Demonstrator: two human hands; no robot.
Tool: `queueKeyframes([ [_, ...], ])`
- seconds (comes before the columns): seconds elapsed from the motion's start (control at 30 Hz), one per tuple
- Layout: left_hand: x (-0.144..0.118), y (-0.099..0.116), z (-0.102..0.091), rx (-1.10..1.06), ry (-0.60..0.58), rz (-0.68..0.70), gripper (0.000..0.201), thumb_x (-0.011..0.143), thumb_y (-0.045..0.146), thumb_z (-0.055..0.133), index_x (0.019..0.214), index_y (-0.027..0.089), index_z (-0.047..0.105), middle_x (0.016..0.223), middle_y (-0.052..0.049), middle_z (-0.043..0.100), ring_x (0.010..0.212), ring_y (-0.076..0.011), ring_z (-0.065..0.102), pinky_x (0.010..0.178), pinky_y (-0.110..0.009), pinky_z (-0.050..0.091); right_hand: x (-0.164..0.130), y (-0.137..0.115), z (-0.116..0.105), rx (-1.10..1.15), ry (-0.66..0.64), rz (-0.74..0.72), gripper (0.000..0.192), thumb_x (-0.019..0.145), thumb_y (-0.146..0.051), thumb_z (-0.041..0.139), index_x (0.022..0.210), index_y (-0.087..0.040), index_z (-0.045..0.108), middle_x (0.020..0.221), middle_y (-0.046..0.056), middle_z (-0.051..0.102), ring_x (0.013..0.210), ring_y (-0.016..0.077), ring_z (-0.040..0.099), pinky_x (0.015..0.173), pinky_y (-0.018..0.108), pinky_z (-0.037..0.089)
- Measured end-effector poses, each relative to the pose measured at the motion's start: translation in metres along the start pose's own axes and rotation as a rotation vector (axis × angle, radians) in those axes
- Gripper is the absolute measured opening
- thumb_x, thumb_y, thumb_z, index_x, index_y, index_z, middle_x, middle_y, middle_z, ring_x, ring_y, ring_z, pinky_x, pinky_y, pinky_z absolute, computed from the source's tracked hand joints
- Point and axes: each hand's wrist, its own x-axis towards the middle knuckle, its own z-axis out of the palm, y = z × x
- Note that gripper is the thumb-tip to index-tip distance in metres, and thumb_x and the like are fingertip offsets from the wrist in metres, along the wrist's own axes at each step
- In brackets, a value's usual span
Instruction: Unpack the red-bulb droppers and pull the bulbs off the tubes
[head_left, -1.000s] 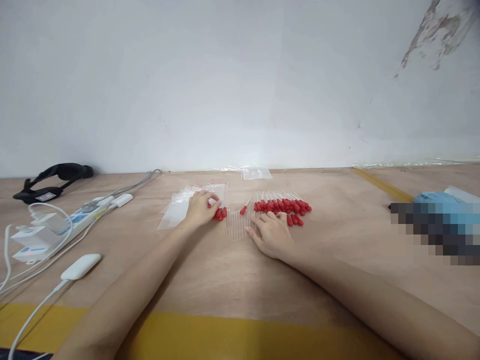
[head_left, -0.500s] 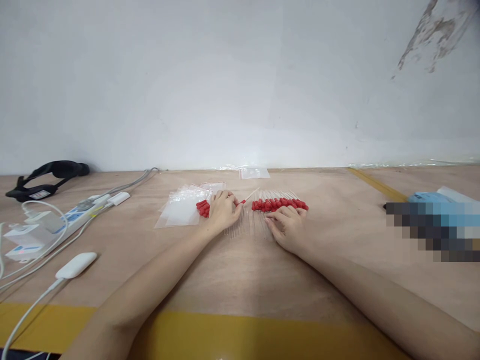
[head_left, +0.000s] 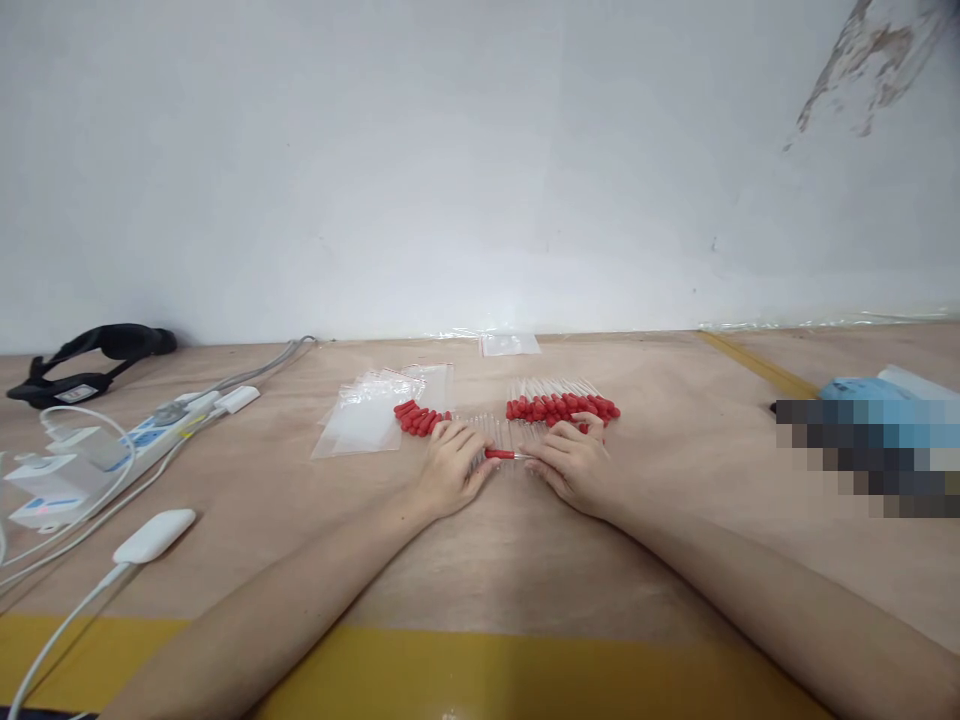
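My left hand [head_left: 448,467] and my right hand [head_left: 574,463] meet over the middle of the wooden table [head_left: 480,560]. Between their fingertips lies one red-capped dropper [head_left: 501,454], horizontal, held at both ends: red cap at the left hand, clear tube at the right. Just behind the hands is a row of clear glass tubes [head_left: 504,432]. A small group of loose red caps [head_left: 420,417] lies behind my left hand. A larger pile of red-capped droppers [head_left: 561,407] lies behind my right hand.
A stack of clear plastic bags [head_left: 367,418] lies left of the caps, another bag [head_left: 510,345] by the wall. At the left are a power strip [head_left: 161,428] with white cables, a white adapter [head_left: 154,535] and a black strap [head_left: 90,355]. A blue object [head_left: 874,392] sits at the right.
Both hands drew back toward me from the piles. The left hand brought one red-capped piece along, and both hands now hold it between them.
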Motion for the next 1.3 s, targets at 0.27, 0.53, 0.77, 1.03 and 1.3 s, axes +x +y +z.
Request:
queueKeyframes([
  [0.27,0.003,0.004,0.004,-0.011,-0.043,0.122,0.019,0.083,0.035,0.051,0.091,0.02,0.059,0.088,-0.003,0.061,0.086,-0.0173,0.049,0.077,-0.032,0.032,0.004,-0.01,0.003,0.081,-0.012,0.003,0.023,0.087,-0.028,0.042,0.083,-0.021,0.064,0.063,0.0,0.059,0.07,0.0121,0.045,0.082,0.036,0.019],
  [0.53,0.003,0.005,0.0,0.04,-0.125,0.151,0.024,0.088,0.032,0.042,0.084,0.018,0.061,0.073,-0.003,0.057,0.075,-0.0155,0.047,0.078,-0.034,0.031,0.003,-0.008,0.005,0.097,0.006,-0.046,0.024,0.086,-0.03,0.044,0.08,-0.02,0.064,0.056,-0.001,0.056,0.066,0.0112,0.042,0.076,0.034,0.02],
  [0.77,0.003,0.004,-0.001,0.005,-0.205,0.13,0.028,0.089,0.031,0.037,0.08,0.017,0.059,0.072,-0.002,0.056,0.075,-0.0146,0.047,0.08,-0.033,0.03,-0.001,-0.005,0.002,0.094,0.078,-0.1,0.018,0.084,-0.026,0.048,0.075,-0.02,0.063,0.054,-0.003,0.051,0.066,0.0109,0.04,0.077,0.034,0.021],
  [1.03,0.002,0.005,-0.005,0.018,-0.204,0.14,0.025,0.089,0.03,0.037,0.084,0.018,0.058,0.076,-0.003,0.057,0.078,-0.0158,0.049,0.083,-0.034,0.03,-0.005,-0.001,-0.003,0.065,0.046,-0.136,0.018,0.085,-0.024,0.046,0.089,-0.025,0.064,0.057,-0.002,0.054,0.068,0.0125,0.042,0.079,0.036,0.022],
  [1.3,-0.003,-0.005,-0.008,0.01,-0.156,0.069,0.026,0.089,0.028,0.037,0.081,0.017,0.059,0.075,-0.004,0.057,0.078,-0.0166,0.048,0.078,-0.034,0.034,-0.006,0.014,-0.01,0.028,0.073,-0.059,0.021,0.084,-0.023,0.046,0.091,-0.028,0.065,0.063,-0.002,0.058,0.069,0.0123,0.046,0.079,0.035,0.023],
])
